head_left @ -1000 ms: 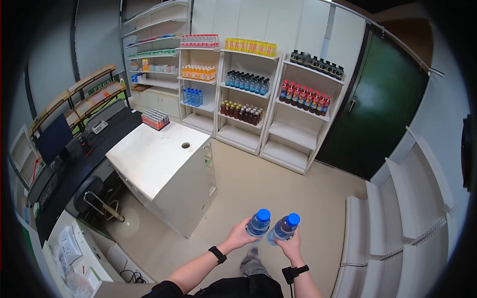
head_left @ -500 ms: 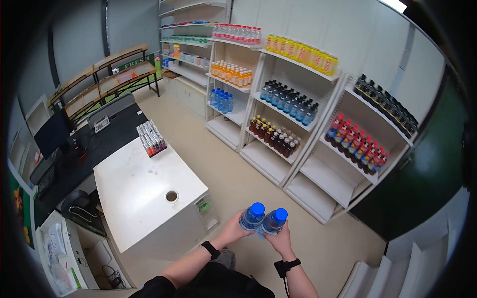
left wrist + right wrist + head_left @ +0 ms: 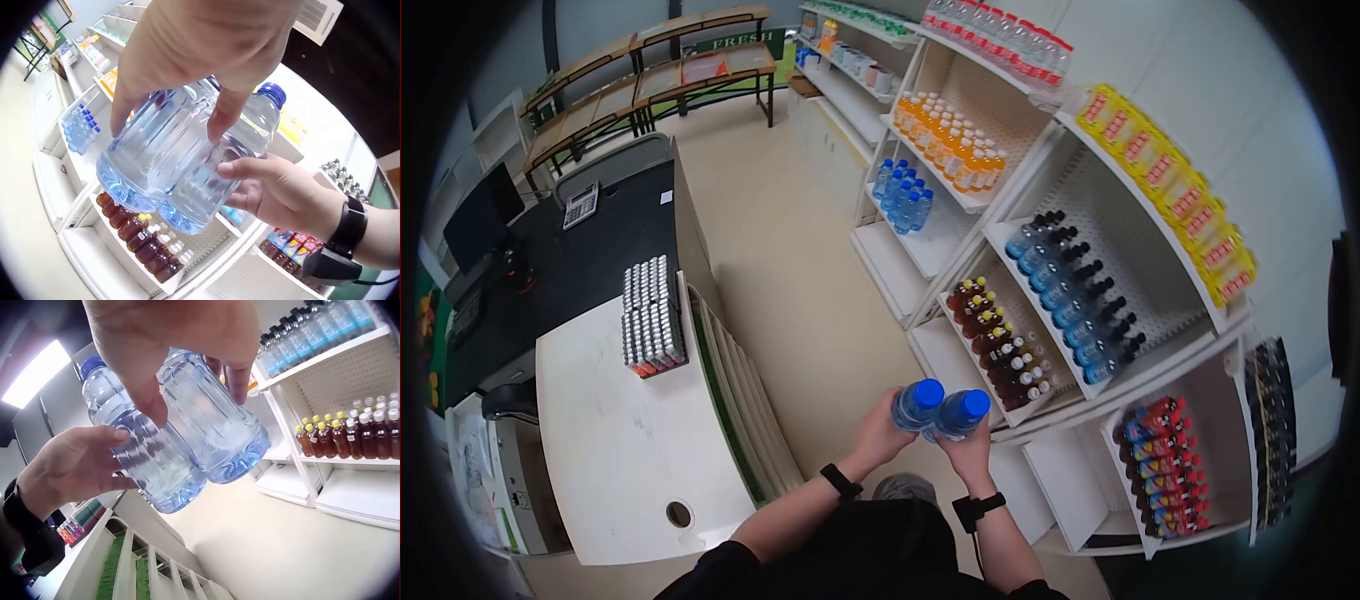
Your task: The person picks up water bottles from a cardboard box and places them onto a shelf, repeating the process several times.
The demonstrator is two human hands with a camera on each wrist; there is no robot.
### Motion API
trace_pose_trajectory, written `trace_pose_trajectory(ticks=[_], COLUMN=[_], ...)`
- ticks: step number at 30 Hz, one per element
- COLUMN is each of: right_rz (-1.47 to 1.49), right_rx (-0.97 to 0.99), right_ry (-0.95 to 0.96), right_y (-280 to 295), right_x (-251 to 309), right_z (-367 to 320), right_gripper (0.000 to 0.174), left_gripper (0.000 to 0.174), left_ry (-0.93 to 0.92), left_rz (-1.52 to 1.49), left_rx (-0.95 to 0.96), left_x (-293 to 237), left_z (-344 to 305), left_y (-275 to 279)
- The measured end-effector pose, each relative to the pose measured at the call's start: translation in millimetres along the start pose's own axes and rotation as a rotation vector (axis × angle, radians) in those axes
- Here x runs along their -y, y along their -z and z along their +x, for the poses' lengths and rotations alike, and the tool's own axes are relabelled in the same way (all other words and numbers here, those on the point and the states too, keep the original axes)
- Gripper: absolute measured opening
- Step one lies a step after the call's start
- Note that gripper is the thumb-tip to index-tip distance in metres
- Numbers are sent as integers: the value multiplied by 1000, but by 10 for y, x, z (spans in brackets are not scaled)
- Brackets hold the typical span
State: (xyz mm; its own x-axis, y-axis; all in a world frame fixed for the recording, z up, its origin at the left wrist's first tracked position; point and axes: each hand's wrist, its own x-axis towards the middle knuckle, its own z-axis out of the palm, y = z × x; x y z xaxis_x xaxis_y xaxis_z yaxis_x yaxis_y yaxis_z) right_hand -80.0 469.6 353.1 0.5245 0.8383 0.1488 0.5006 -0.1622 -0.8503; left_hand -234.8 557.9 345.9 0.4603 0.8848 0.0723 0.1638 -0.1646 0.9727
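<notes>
Two clear water bottles with blue caps are held side by side in front of the body. My left hand [image 3: 883, 437] grips the left water bottle [image 3: 917, 406], its fingers wrapped round the side. In my right hand [image 3: 968, 456] is the right water bottle [image 3: 959, 414], with the thumb across its front in the left wrist view. Both bottles tilt slightly, and their lower sides press together in the right wrist view. Similar blue-capped bottles [image 3: 903, 195] stand in a group on a shelf ahead.
A white counter [image 3: 615, 450] with a block of small cans [image 3: 652, 318] lies to the left, a black desk [image 3: 590, 240] behind it. Shelves on the right hold orange drinks [image 3: 950, 140], brown bottles [image 3: 1000, 345] and blue drinks [image 3: 1070, 295]. Floor [image 3: 780, 240] runs between them.
The view has turned and moved forward between counter and shelves, so the blue-capped bottles on the shelf appear nearer. The two held bottles have come together from slightly apart.
</notes>
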Motion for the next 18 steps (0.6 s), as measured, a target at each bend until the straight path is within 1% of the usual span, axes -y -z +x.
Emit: trace_pose_trajectory(ticks=[3,4,6,7,8,10,11,12,14,15,16,18], right_rz=[17,18,140,108,102,192,208,220,118,305,297,140], right_rx=[19,43,143,174,200,272,224,238,124,43,50,-12], right_ry=[51,39,-20,-44,-53,-49,11,14,46,-59,-89,-54], right_y=[-201,-291,-482,-565,-656,-887,-1086,-1258,-1625,-1791,-1946,-2198], right_x=[-224,-412,-629,-750,-887,-1250,-1513,-1661,-1901,-1977,-2070,-2398], right_z=[837,1161,1795,2106,2456,3126,3438,3820,4397,4634,4913,5460], right_gripper=[65,65,65,66,66,62,62,62,57,58,58,61], left_gripper=[62,62,62,62,62,61,60,59,58,58,58,58], left_ry=[113,138,181,197,190,206,199,188,194,208,236,219], left_rz=[14,16,24,16,34,57,67,86,111,109,109,51], left_rx=[-88,-98,-162,-181,-186,-202,-214,-219,-236,-262,-248,-238], left_x=[275,387,580,701,832,1040,1122,1220,1448,1538,1657,1786], left_z=[700,996,1537,1852,2165,2733,3077,3431,4049,4265,4487,4888], left_y=[-131,-203,-273,-311,-337,-452,-492,-482,-478,-519,-512,-451])
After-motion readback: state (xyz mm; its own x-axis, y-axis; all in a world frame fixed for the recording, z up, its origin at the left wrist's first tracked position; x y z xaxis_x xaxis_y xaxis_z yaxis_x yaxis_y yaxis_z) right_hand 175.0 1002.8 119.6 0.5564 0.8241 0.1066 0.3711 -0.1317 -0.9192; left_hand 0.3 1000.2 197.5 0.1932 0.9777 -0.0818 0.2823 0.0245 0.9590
